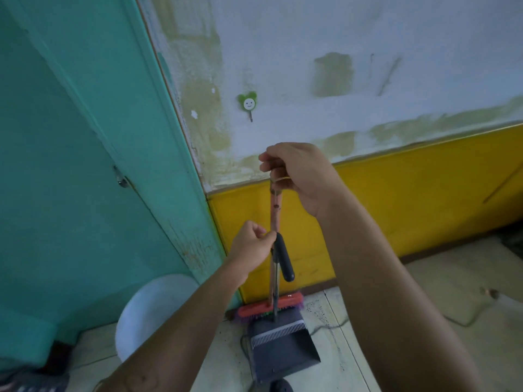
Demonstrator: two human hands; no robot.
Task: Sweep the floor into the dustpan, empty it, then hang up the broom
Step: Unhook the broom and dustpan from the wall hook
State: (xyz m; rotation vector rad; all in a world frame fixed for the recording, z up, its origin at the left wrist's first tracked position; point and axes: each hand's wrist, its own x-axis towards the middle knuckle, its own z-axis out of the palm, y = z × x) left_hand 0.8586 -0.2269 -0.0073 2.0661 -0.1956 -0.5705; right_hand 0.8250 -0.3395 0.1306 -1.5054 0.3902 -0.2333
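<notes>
Hook (249, 104) on wall (311, 29) above broom (274, 210), dustpan (280, 352) below; white round object (150, 309) left

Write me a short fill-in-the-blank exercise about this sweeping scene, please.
1. The right hand grips the pink broom handle ___ the left hand.
2. The green plastic wall hook bears a white ___ face.
3. The dark grey plastic dustpan sits before the broom's ___ brush head.
4. The wall's lower panel is ___.
Missing words: above; smiley; red; yellow.
</notes>
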